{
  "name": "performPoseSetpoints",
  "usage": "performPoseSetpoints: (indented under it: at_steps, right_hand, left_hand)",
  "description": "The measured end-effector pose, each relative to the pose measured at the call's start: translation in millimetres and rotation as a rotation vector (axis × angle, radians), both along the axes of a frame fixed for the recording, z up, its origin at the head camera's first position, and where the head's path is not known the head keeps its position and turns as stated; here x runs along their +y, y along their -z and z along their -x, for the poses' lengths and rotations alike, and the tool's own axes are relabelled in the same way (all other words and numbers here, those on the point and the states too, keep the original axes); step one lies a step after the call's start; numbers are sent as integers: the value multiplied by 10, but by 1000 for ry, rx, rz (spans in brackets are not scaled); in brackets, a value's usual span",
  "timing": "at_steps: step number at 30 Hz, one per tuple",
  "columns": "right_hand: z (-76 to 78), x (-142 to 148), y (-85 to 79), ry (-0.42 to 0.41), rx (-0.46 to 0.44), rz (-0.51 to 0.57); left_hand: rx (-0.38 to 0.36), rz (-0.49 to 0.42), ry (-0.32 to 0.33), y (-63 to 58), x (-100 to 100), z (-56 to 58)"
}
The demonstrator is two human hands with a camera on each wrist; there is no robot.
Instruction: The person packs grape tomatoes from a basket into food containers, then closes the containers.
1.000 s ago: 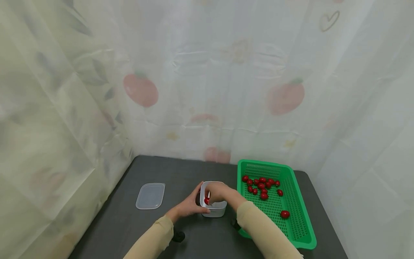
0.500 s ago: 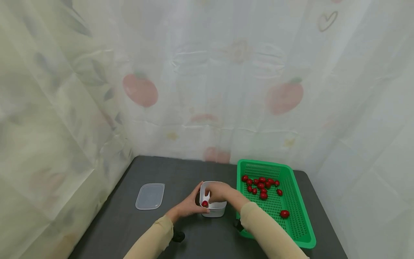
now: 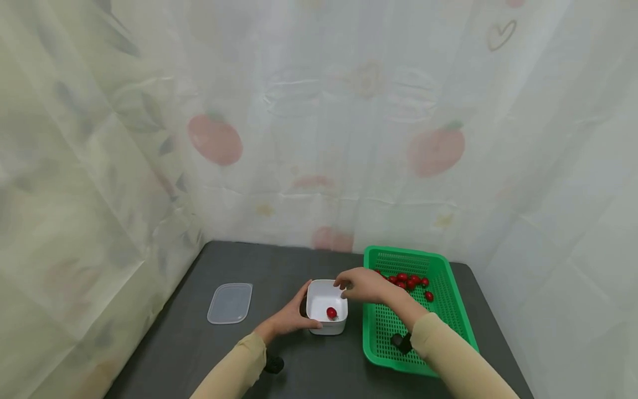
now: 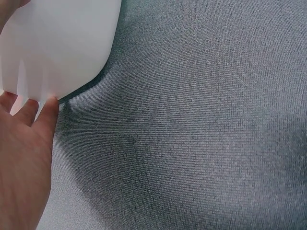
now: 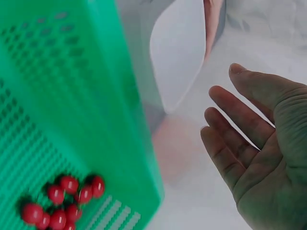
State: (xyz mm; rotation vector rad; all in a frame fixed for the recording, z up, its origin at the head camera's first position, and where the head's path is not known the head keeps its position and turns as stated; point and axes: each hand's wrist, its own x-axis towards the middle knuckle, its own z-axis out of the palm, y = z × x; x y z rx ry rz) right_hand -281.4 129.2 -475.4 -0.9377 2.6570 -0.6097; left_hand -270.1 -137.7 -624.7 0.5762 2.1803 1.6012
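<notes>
A white square plastic container point(image 3: 315, 302) stands on the table with one cherry tomato point(image 3: 331, 313) inside. My left hand point(image 3: 288, 317) grips it from the left side, thumb at the near rim and fingers around the far left corner. In the left wrist view its fingertips press against the container wall point(image 4: 67, 43). Just above the container's right rim hovers my right hand point(image 3: 366, 285), holding nothing. The right wrist view shows that hand point(image 5: 259, 139) with its fingers spread and relaxed. Several more cherry tomatoes point(image 3: 413, 279) lie in the green basket, partly hidden behind the right hand.
The green perforated basket point(image 3: 371, 338) sits to the right of the container, under my right forearm. A clear plastic lid point(image 3: 230, 303) lies flat to the left on the dark grey table point(image 3: 284, 263). Printed curtains point(image 3: 319, 138) surround the table at the back and sides.
My right hand has let go of a cherry tomato inside the container, then risen out and moved right. The tomato now rests on the container's floor. The left hand's hold is unchanged.
</notes>
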Motion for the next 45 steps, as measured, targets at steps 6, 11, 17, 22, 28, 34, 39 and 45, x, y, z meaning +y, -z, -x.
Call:
performPoseSetpoints:
  at_steps: [6,11,17,22,28,34,39,45]
  right_hand:
    - [-36,386,-105,66,26,23]
    - [-60,660,-136,121,16,37]
    - [-119,934,-101,155,30,15]
    - [-144,1151,-10,146,62,-47]
    - [-191,1416,133,169,70,-152]
    - [-225,1647,309,182,72,-236]
    - [-258,1760,425,185,99,-278]
    - [-313,1832,535,173,124,-312]
  left_hand:
    - [17,5,-15,12,-11,-3]
    - [23,18,-24,17,-14,-13]
    - [28,25,-27,7,-4,-18]
    - [30,11,-22,8,-2,-17]
    - [20,2,-20,7,-17,-3]
    - [25,42,-16,-50,-21,0]
    - [27,48,-9,-52,-22,0]
    - [16,39,-8,-40,-24,-17]
